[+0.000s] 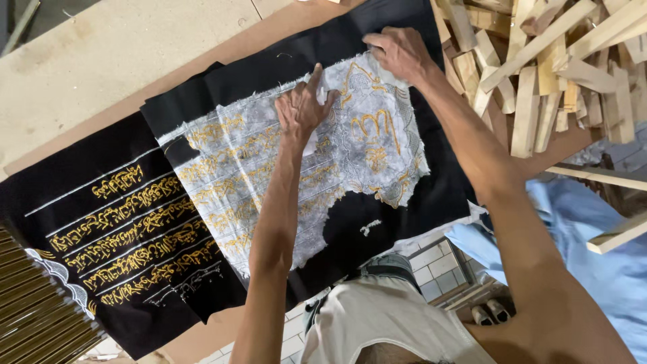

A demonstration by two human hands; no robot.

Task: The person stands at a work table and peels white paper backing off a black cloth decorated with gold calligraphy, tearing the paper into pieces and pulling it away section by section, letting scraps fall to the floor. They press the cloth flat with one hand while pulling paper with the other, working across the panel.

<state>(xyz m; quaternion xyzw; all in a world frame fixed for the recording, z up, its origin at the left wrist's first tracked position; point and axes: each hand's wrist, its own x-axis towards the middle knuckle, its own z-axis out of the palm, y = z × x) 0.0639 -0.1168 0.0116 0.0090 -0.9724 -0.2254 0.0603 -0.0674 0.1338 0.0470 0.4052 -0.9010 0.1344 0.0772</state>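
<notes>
A long black cloth (377, 222) with gold embroidered lines lies across a brown table (222, 50). Its middle part shows the reverse side, covered with torn white backing paper (236, 162). My left hand (302, 108) presses flat on that white backing, fingers spread, with a scrap of the paper under the palm. My right hand (399, 52) is at the far edge of the backing, its fingers pinching a torn edge of the white paper. To the left, the cloth's front side (128, 222) shows rows of gold stitching on black.
A heap of cut pale wooden sticks (539, 74) fills the table's right end, close to my right hand. Gold ribbed material (34, 317) lies at the lower left. Below the table edge are a tiled floor (438, 263), blue fabric (600, 236) and a wooden slat (617, 232).
</notes>
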